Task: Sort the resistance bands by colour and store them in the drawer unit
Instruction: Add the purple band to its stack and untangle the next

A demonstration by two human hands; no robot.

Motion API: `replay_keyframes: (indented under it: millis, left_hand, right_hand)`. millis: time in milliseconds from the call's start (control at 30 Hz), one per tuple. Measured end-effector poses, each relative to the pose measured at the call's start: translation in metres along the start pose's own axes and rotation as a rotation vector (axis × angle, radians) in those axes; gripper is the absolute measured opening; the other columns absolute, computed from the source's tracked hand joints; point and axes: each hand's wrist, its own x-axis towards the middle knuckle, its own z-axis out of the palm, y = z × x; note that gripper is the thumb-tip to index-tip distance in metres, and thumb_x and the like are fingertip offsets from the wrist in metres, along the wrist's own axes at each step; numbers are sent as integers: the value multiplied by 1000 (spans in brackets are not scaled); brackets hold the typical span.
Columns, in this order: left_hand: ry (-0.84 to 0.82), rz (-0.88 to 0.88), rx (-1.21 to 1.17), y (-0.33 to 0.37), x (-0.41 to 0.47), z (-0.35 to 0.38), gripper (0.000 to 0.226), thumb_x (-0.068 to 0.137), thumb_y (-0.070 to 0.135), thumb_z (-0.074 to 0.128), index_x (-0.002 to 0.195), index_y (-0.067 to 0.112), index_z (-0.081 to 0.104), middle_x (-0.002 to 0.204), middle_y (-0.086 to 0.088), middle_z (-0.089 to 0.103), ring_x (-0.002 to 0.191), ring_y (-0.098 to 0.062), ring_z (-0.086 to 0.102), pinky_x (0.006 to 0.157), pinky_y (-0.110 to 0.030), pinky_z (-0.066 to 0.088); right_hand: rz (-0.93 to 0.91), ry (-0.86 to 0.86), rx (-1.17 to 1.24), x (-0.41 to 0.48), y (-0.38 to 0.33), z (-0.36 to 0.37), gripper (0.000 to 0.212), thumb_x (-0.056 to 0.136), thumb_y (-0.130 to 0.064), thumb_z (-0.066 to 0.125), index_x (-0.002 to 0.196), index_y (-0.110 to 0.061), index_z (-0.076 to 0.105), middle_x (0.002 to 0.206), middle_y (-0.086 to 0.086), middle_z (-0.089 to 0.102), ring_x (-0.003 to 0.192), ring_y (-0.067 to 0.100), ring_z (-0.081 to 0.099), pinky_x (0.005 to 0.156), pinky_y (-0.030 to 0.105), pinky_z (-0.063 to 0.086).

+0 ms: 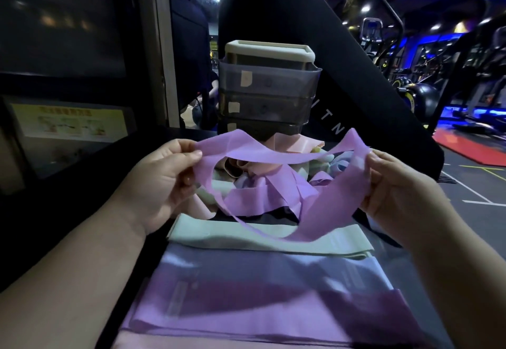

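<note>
While both hands hold it up above the tabletop (383,264), a purple resistance band (262,157) stretches between them as an open, twisted loop. The left hand (161,184) pinches the band's left end between thumb and fingers (195,154), and the right hand (397,184) pinches its right end the same way, thumb on the near face. The band's lower strand sags down and toward the near side, crossing over a pale green folded band (273,235) that lies flat across the tabletop.

Nearer than the green one, a grey-blue folded band (273,266) lies flat, then a purple folded band (246,313), and a pink band (219,343) shows at the bottom edge of the view; each overlaps the next along its long edge. Beyond the hands sits a loose heap of unsorted bands (260,184) in pink, purple, pale green and pale blue, touching the foot of the drawer unit (268,91). That unit stands at the far side, a stack of smoky translucent drawers with a cream top frame, its drawers pushed in.

Left of the stacks the tabletop is dark and bare; on the right its edge falls off to a gym floor (471,184) with painted lines.
</note>
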Motion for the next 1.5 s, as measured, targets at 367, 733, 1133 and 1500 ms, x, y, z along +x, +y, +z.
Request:
replay_keyframes:
  millis: [367,733,1133,1500]
  left_hand:
    - [-153,-124,366,-9,5,-9,94,25,40,96,105,13,54,82,-6,71,69,-19,70,50,-28,55]
    - [113,66,752,-27,15,-17,37,69,19,63,101,24,46,106,-6,62,93,-25,64,63,-31,54]
    - [-113,-49,156,-12,8,-11,9,83,9,59,91,9,63,78,-9,69,64,-20,69,55,-26,58]
    - [-225,-214,-94,-13,12,-15,28,77,21,55,104,12,59,86,-8,68,72,-19,66,60,-33,58]
  right_hand:
    - [68,-218,10,-1,2,-4,43,75,-2,53,114,-9,68,94,5,72,81,15,69,74,24,56]
    - [79,-91,30,6,4,-12,63,42,-26,87,99,-12,65,88,4,71,75,14,68,71,25,56]
    - [-53,82,0,7,-1,-18,36,89,5,49,109,-23,57,74,-1,69,62,10,66,57,24,55]
    - [0,15,-21,14,-1,-31,34,90,2,42,111,-11,65,86,3,72,74,13,68,65,21,56]
